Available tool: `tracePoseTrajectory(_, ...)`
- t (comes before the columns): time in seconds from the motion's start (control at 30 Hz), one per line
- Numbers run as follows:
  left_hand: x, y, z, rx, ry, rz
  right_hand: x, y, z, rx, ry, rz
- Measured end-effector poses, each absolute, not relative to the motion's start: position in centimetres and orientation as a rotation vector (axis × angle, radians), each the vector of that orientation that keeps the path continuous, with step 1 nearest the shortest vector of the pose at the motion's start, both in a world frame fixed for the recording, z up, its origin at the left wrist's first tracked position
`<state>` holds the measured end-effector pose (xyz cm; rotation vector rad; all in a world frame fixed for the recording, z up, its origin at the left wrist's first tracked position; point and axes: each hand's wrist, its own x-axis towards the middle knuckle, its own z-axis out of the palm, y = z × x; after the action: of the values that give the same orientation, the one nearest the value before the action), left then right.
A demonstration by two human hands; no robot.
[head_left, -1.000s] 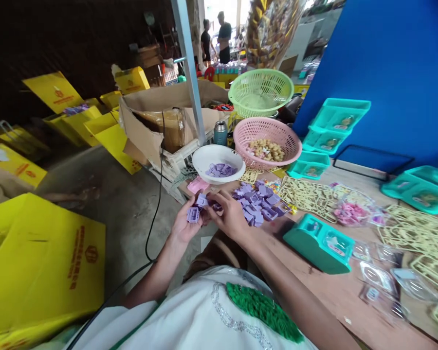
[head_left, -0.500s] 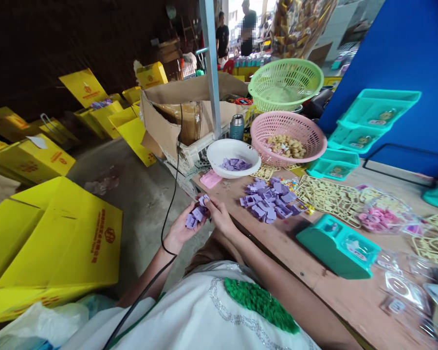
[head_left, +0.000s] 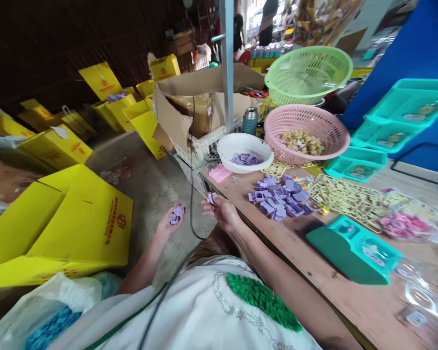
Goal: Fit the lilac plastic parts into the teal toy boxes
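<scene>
My left hand [head_left: 170,222] is held out over the floor, left of the table edge, cupped around a small bunch of purple plastic pieces [head_left: 176,214]. My right hand [head_left: 219,210] hovers at the near corner of the wooden table [head_left: 324,277] and pinches one purple piece [head_left: 210,197] in its fingertips. A loose pile of the same purple pieces [head_left: 282,198] lies on the table to the right of that hand. Behind it stands a white bowl [head_left: 245,151] with more purple pieces inside.
A pink basket [head_left: 306,132] with beige bits and a green basket [head_left: 308,74] stand behind the bowl. Teal trays [head_left: 354,247] and yellow frames [head_left: 345,197] cover the table's right. Yellow cartons [head_left: 76,221] fill the floor at left. A metal post [head_left: 228,68] rises by a cardboard box [head_left: 200,104]. People stand far behind.
My hands have come apart: the left one has swung out to the left with its bunch of purple pieces, while the right keeps one piece. The view has panned left.
</scene>
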<state>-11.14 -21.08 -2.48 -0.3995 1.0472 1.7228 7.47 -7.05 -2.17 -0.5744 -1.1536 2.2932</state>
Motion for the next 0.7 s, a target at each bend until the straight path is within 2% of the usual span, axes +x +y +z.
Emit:
tracePoseTrajectory(0.17, -13.4, -22.6, -2.3, -0.397, 0.989, 1.958, 5.7, -8.4, -3.2, -0.567, -1.230, 2.280)
tracePoseTrajectory(0.33, -10.4, -21.0, -2.2, -0.303, 0.883, 1.961, 4.0, -8.8, -3.1, -0.626, -1.266, 2.017)
tracePoseTrajectory(0.5, -9.2, -20.1, 0.2, -0.199, 0.827, 1.996, 5.0, -7.4, -0.2, -0.553, -1.380, 1.728)
tracePoseTrajectory(0.7, -9.3, -19.9, 3.3, -0.136, 0.838, 2.030, 3.6, -6.9, 3.1, -0.332, -1.621, 1.635)
